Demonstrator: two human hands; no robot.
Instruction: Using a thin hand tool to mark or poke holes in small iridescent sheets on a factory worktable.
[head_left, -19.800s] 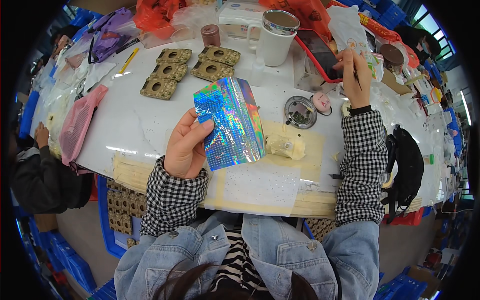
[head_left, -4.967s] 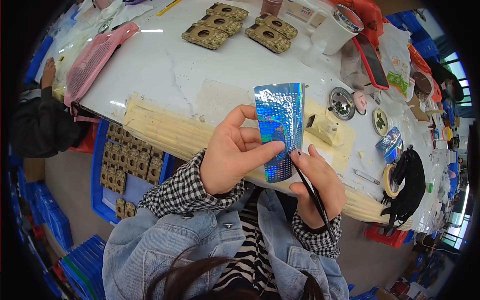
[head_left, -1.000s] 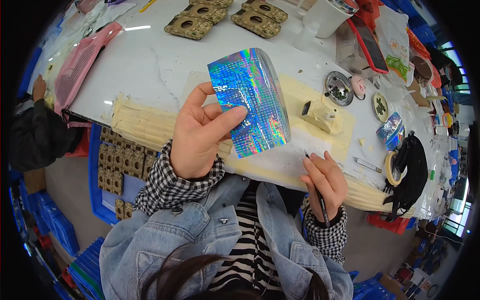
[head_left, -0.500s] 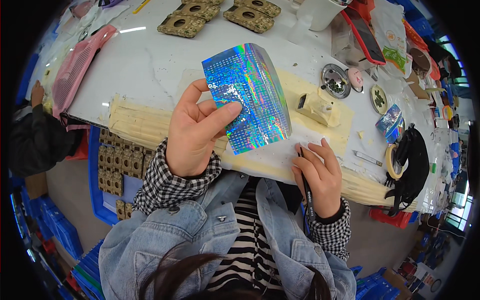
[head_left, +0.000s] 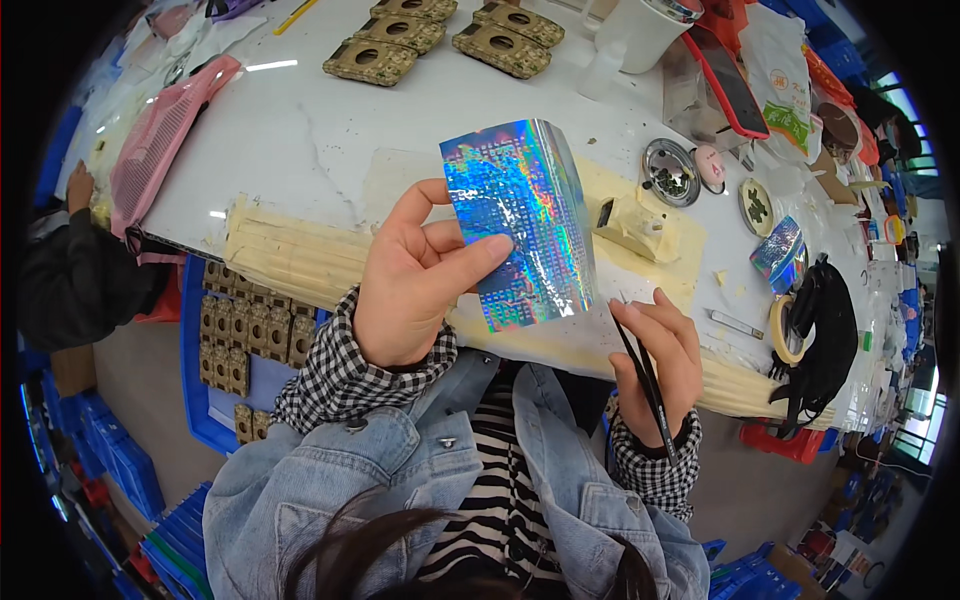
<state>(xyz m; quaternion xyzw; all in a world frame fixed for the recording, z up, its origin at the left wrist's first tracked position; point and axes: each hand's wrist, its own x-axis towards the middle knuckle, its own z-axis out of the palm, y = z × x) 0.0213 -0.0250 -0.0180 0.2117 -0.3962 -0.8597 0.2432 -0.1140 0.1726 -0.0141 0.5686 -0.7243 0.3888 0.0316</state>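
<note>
My left hand (head_left: 412, 280) pinches a shiny blue holographic sheet (head_left: 540, 230) between thumb and fingers, held tilted over the near part of the table. Rows of small marks cover the sheet, which curls at its right side. In my right hand (head_left: 668, 352) is a pair of black tweezers (head_left: 649, 378), their tips pointing up near the sheet's lower right corner. Whether the tips hold anything is too small to tell. Behind the sheet, a small block wrapped in cream tape (head_left: 634, 234) rests on the taped work surface.
Camouflage-patterned shells (head_left: 372, 62) lie at the far side. To the right are a round metal dish (head_left: 671, 172) with dark bits, a tape roll (head_left: 790, 325) and a black bag (head_left: 828, 325). A blue crate (head_left: 195, 395) of similar shells stands at lower left, near another person's hand (head_left: 80, 187).
My left hand has brought the sheet a little right and nearer to me. My right hand has turned, and the tweezers have swung so their tips are closer to the sheet.
</note>
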